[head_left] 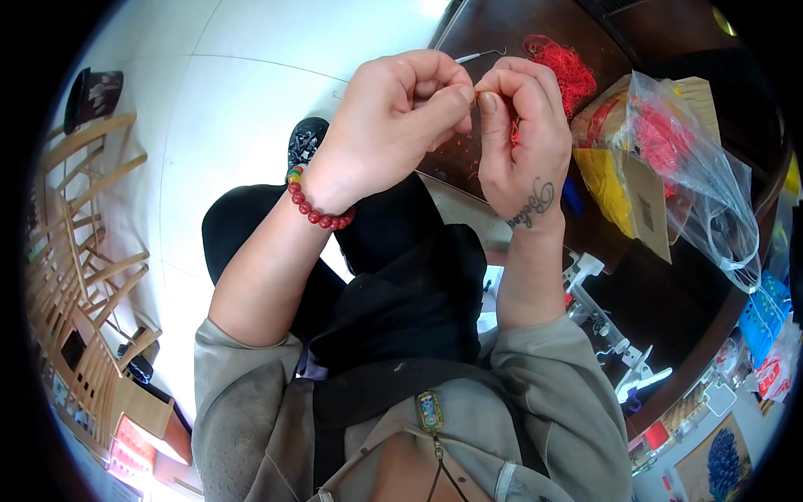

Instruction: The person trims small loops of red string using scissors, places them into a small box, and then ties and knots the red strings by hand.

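My left hand, with a red bead bracelet at its wrist, is closed in a pinch, its fingers curled in. My right hand is pinched too, thumb against index finger. The fingertips of both hands nearly meet over the dark table. Something tiny and orange-red shows between them, too small to name. Just beyond the fingers lies a thin tool with a hooked metal tip, partly hidden by my left hand. A tangled heap of red thread sits behind my right hand.
Right of my hands stands an open cardboard box with a clear plastic bag of red material. A white clamp-like device lies nearer my body. Wooden chairs stand at the left on a pale tiled floor.
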Demonstrator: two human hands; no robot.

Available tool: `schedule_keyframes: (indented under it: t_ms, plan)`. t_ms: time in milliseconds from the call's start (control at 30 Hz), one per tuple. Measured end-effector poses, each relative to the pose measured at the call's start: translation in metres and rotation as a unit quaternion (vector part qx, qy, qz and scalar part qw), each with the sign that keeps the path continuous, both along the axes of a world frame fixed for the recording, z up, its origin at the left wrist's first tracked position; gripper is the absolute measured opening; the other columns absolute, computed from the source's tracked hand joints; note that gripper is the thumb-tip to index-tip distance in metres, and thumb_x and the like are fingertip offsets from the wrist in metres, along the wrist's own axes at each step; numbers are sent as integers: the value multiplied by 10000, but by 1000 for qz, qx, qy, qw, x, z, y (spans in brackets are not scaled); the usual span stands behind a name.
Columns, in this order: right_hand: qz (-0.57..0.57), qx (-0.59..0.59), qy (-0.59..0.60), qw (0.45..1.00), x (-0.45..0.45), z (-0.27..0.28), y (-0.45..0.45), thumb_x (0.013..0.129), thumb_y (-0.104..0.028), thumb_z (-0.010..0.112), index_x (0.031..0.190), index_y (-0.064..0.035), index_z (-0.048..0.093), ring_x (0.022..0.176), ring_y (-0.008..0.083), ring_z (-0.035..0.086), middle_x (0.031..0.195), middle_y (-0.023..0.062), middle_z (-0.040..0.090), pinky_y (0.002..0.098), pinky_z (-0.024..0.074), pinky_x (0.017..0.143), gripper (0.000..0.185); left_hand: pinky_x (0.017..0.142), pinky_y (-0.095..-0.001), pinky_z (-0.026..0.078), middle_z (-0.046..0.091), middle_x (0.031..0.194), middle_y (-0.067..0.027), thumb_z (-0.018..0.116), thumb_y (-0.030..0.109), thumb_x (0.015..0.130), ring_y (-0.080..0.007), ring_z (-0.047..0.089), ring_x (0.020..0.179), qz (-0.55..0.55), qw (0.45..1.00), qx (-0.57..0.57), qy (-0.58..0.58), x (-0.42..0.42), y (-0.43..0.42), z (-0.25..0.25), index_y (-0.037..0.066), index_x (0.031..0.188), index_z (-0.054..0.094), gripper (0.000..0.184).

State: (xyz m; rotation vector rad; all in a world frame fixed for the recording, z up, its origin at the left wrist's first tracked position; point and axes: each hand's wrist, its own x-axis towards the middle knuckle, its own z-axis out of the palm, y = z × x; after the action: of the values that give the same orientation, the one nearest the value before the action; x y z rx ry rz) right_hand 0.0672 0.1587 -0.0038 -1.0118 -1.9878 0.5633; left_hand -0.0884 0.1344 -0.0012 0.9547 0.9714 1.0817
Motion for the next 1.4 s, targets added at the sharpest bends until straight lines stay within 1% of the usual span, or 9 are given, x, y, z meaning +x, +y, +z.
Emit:
schedule_keyframes:
  t_ms: [167, 367, 467, 567, 867, 967, 1200, 1300, 1400]
  plan:
    - [4, 17, 19, 1000, -1, -1, 2, 830, 10, 577, 872, 6, 571, 769, 264, 563, 914, 134, 552, 323, 465, 676, 43, 518, -141, 330, 600, 747, 7, 517, 126, 953, -15, 430, 567, 8, 999, -11, -41, 1, 0, 0, -2, 935, 589, 148]
    - [-29, -53, 104, 993, 1, -3, -2, 837, -51, 646, 882, -6, 645, 660, 129, 567, 924, 75, 594, 233, 462, 586, 64, 516, -141, 331, 601, 751, 3, 524, 134, 953, -19, 439, 569, 13, 998, -14, -58, 2, 0, 0, 4, 935, 587, 145]
    - [-40, -41, 112, 992, 1, -2, -1, 814, -57, 677, 862, -10, 669, 657, 120, 571, 912, 74, 605, 228, 461, 583, 67, 516, -141, 336, 604, 747, 4, 525, 136, 954, -19, 449, 571, 15, 999, -8, -44, 3, 0, 2, 6, 934, 588, 146]
    - [-35, -85, 90, 992, 4, 5, -6, 853, 4, 648, 913, 36, 656, 797, 91, 556, 978, 71, 585, 205, 452, 697, 69, 517, -140, 343, 610, 745, 4, 526, 139, 954, -19, 463, 574, 14, 999, -4, -39, 3, 0, 3, 7, 937, 590, 148]
    - [-22, -58, 57, 996, 4, 10, -2, 845, -8, 651, 903, 22, 640, 791, 106, 558, 960, 73, 592, 218, 452, 693, 66, 524, -138, 366, 622, 754, 0, 541, 128, 949, -15, 485, 575, 13, 999, 7, -38, 3, 0, 0, 5, 955, 596, 136]
    - [-17, -24, 55, 998, 3, 5, 3, 809, -28, 651, 855, -8, 622, 679, 162, 569, 900, 85, 587, 262, 450, 592, 59, 531, -136, 377, 626, 761, -2, 544, 126, 948, -16, 494, 583, 12, 999, 10, -29, 3, 0, 0, 3, 965, 597, 135]
    - [-4, 2, 18, 1000, 3, 6, 5, 790, 9, 619, 839, -4, 578, 740, 260, 574, 894, 116, 570, 318, 464, 646, 65, 562, -147, 415, 629, 783, -9, 559, 101, 938, -32, 522, 606, 7, 999, 36, 17, 2, -1, 2, -10, 989, 595, 128]
    - [-14, 17, -17, 1000, 3, 6, 4, 778, 6, 626, 838, -13, 575, 787, 287, 565, 889, 122, 559, 340, 465, 683, 81, 571, -159, 431, 620, 762, -7, 570, 80, 927, -40, 533, 609, 32, 978, 117, 167, 2, -2, -3, -14, 980, 601, 112]
    - [-20, 64, -62, 996, 3, 6, 5, 767, 4, 636, 838, -19, 575, 813, 300, 553, 886, 123, 549, 358, 461, 703, 97, 524, -225, 460, 619, 634, -67, 613, 110, 884, -138, 620, 562, 73, 951, 185, 239, 4, -1, -7, 23, 903, 619, 89]
